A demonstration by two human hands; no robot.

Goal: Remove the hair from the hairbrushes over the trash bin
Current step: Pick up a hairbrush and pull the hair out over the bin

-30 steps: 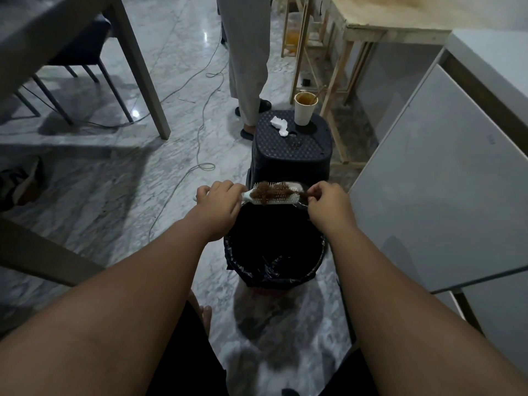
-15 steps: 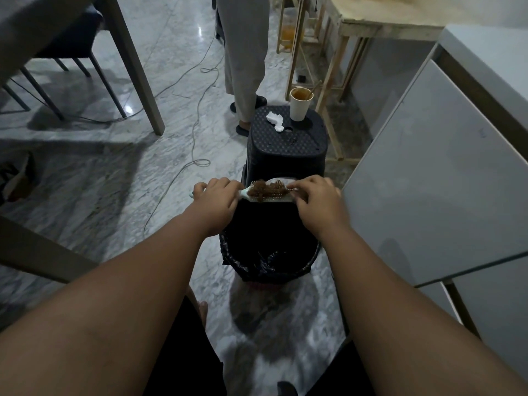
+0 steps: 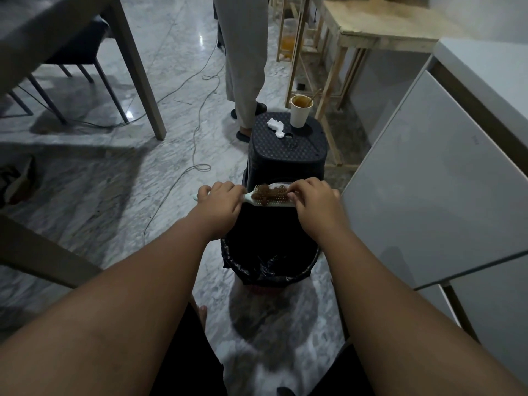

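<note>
A pale hairbrush (image 3: 257, 202) lies sideways in the air above a round trash bin (image 3: 270, 271) lined with a black bag. Brown hair (image 3: 271, 193) is tangled in its bristles. My left hand (image 3: 220, 202) is closed around the brush handle on the left. My right hand (image 3: 314, 201) sits at the right end of the brush head, its fingertips on the hair and bristles. The brush's far right end is hidden under that hand.
Just beyond the bin stands a black plastic stool (image 3: 287, 151) with a paper cup (image 3: 300, 111) and a crumpled tissue (image 3: 275, 127) on top. A person's legs (image 3: 245, 67) stand behind it. White cabinet (image 3: 428, 181) on the right, table leg (image 3: 137, 72) and cable (image 3: 197, 138) on the left.
My right hand has slid left from the brush's tip onto the hair-covered bristles. The left hand keeps its grip on the handle.
</note>
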